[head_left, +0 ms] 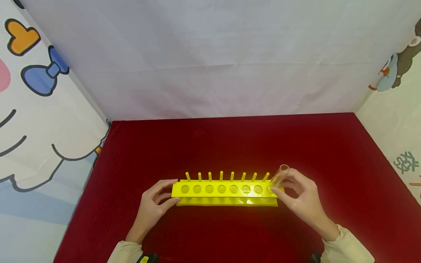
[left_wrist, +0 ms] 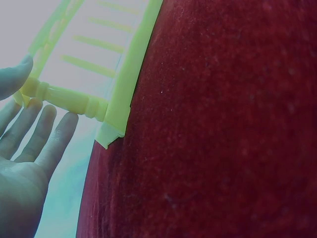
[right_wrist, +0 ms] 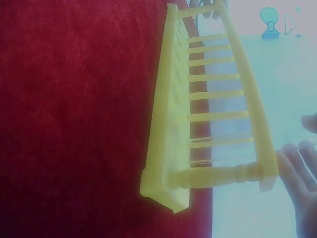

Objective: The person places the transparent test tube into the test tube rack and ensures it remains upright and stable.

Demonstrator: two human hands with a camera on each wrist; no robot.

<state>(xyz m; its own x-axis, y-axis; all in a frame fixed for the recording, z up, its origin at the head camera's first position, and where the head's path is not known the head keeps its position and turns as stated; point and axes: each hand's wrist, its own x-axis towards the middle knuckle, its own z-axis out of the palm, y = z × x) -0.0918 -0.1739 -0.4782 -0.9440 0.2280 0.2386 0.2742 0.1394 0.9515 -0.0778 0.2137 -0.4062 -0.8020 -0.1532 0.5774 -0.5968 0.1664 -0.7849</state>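
Observation:
A yellow test tube rack (head_left: 227,189) stands across the front middle of the table, with a row of round holes in its top plate and a row of pegs behind them. At its left end my left hand (head_left: 154,201) holds the top plate, thumb in front and fingers behind; in the left wrist view the fingertips (left_wrist: 64,121) lie by the end post. My right hand (head_left: 300,195) pinches a clear test tube (head_left: 279,177) at the rack's rightmost hole. The tube leans to the right, its rim above the fingers. In the right wrist view its faint outline shows beside the end post (right_wrist: 218,177).
A dark red cloth (head_left: 213,146) covers the table. White fabric (head_left: 230,62) hangs behind it, and panels with cartoon prints (head_left: 46,73) stand at both sides. The rack's other holes hold no tubes.

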